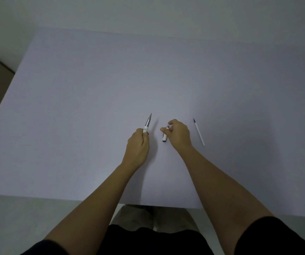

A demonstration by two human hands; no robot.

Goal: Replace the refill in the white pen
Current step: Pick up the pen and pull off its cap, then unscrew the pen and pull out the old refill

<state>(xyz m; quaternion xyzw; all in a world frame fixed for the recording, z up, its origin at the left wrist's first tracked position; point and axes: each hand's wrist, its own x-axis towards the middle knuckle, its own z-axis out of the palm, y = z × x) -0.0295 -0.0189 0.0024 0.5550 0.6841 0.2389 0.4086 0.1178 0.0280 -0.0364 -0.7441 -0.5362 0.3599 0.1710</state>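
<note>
1. My left hand [138,142] is clamped on the white pen [146,124], tip pointing away; my right hand [178,135] pinches its cap [165,135] just above the tabletop [74,107].
2. The spare refill [199,132] lies right of that hand: light, thin, likely bendy, so I'd grip mid-shaft.
3. Tabletop plain, smooth, pale; room dim.
</note>
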